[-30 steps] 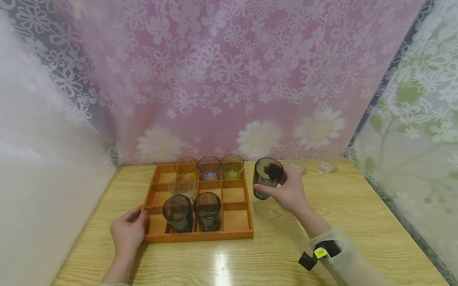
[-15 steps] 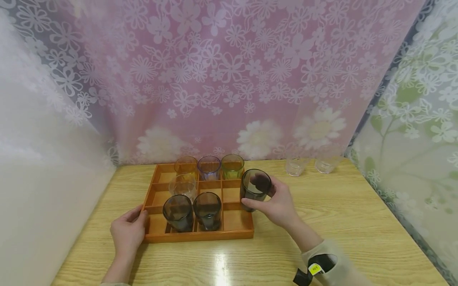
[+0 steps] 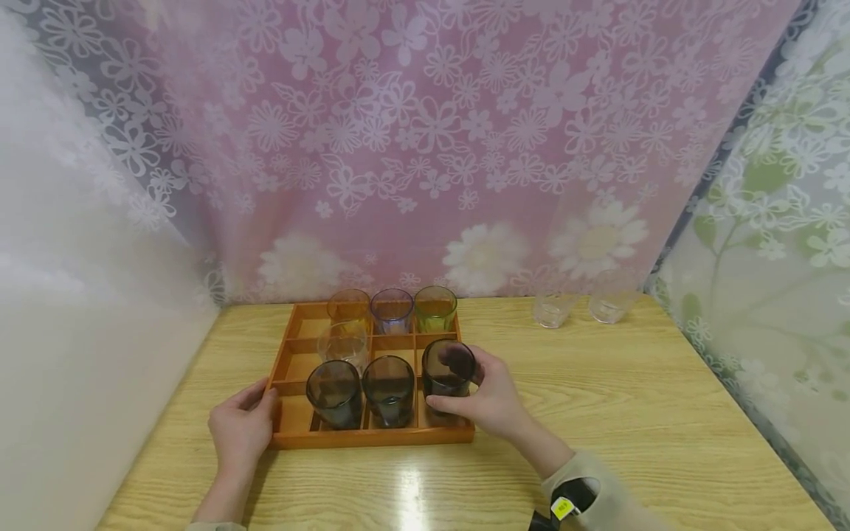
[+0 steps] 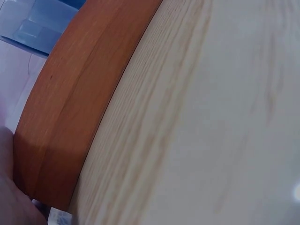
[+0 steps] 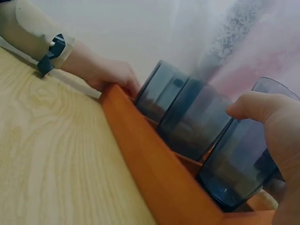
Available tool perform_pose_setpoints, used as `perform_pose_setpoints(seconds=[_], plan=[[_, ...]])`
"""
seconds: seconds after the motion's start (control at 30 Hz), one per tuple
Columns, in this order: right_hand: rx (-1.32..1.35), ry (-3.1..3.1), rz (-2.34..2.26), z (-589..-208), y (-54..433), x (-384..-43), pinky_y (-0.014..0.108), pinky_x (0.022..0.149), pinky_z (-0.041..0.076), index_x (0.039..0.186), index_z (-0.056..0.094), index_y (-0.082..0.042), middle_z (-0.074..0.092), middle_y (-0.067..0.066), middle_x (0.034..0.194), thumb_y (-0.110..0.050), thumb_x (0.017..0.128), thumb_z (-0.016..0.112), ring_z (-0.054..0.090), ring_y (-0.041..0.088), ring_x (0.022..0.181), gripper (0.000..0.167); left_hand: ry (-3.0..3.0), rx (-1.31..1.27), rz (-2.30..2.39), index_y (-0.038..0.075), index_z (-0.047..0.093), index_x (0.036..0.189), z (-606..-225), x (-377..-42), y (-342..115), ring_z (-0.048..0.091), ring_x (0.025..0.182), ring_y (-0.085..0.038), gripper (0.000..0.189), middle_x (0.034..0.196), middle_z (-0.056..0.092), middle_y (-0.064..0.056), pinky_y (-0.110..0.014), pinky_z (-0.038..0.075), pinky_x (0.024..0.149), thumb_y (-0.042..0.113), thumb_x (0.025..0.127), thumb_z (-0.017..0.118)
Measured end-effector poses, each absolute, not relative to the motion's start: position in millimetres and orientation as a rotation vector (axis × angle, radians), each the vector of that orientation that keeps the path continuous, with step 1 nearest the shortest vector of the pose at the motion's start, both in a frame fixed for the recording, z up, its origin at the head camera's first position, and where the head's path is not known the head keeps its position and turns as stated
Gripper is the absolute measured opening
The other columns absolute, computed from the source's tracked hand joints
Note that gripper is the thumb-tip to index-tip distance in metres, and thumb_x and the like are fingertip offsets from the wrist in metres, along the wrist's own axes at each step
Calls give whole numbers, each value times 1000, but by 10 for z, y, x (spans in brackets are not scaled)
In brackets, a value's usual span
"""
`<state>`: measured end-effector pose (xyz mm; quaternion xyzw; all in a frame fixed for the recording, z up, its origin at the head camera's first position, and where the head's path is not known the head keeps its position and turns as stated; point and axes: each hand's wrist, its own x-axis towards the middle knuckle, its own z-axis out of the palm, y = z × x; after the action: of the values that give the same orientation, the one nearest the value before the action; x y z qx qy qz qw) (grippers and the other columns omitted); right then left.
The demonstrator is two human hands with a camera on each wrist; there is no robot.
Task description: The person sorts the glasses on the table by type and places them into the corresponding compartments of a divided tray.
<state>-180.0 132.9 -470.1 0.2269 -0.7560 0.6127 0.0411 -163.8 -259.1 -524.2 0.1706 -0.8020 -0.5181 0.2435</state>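
My right hand (image 3: 494,394) grips a dark grey drinking glass (image 3: 443,376), thumb on the near side and fingers behind it. That glass stands over the front-right compartment of a wooden divided tray (image 3: 372,440); in the right wrist view its base is inside the tray's front wall. At the tray's left wall, near the front corner, my left hand (image 3: 240,428) holds the edge. Two more dark grey glasses (image 3: 334,394) (image 3: 389,391) stand in the front row. Behind them is a clear glass (image 3: 343,346). Yellow (image 3: 349,310), purple (image 3: 392,313) and green (image 3: 435,310) glasses fill part of the back row.
Two clear glasses (image 3: 552,310) (image 3: 608,306) stand at the back right of the wooden table (image 3: 598,391). A pink flowered curtain (image 3: 425,147) hangs close behind the tray. A pale sheet (image 3: 86,295) borders the left side and a flowered one (image 3: 777,243) the right.
My right hand has carried the dark grey glass left and toward me, from beside the tray to its front-right compartment. My left hand has stayed at the tray's edge.
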Motion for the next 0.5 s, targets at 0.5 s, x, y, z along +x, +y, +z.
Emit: perform_pose_setpoints(seconds=[0.5], plan=[[720, -2406, 1805, -4874, 1340, -1822, 37, 98, 56, 138, 66, -6, 70, 9, 130, -16, 75, 100, 68, 25, 115, 72, -2386, 451, -1280, -4, 79, 118, -5142, -1619, -2632, 74, 100, -32, 26, 106, 78, -21, -2, 44, 67, 11, 97, 76]])
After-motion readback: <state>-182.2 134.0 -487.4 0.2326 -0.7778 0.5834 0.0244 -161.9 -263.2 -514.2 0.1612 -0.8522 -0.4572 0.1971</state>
